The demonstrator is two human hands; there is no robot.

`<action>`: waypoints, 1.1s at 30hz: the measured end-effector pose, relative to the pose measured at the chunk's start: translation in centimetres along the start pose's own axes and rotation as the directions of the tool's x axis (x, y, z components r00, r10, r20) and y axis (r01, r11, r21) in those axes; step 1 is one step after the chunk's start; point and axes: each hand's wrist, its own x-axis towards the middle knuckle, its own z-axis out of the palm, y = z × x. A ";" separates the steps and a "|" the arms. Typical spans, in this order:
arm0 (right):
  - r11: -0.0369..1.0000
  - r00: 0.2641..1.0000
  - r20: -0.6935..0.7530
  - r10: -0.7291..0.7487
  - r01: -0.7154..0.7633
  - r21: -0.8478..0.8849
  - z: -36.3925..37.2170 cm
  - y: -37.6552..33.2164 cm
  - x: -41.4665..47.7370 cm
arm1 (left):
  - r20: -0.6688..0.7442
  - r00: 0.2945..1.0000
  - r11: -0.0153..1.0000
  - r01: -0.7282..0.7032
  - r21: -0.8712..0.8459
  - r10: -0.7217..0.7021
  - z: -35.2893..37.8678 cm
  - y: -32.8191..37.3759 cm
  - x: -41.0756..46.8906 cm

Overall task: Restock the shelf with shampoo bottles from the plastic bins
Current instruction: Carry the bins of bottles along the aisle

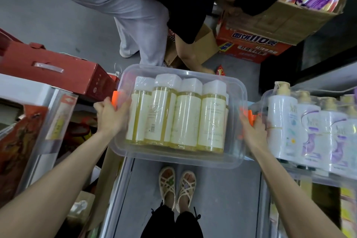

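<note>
Shampoo bin (173, 159) held by left hand (111, 116), right hand (252, 129).

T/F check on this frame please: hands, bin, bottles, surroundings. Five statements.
1. Both hands grip the bin at its latches. True: the left hand and the right hand each hold an end of the clear bin by its orange latches.
2. The bin holds two bottles. False: four yellow bottles with white caps lie side by side.
3. The bin sits on the floor. False: it is held up above the person's feet.
4. White pump bottles are to the right of the bin. True.
5. Nobody else is in view. False: another person bends down beyond the bin.
</note>
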 end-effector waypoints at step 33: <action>0.991 0.987 0.094 -0.132 0.134 -0.015 -2.2 2.7 -5.6 | -0.110 0.988 0.987 0.096 -0.132 -0.111 -5.1 -4.5 -11.7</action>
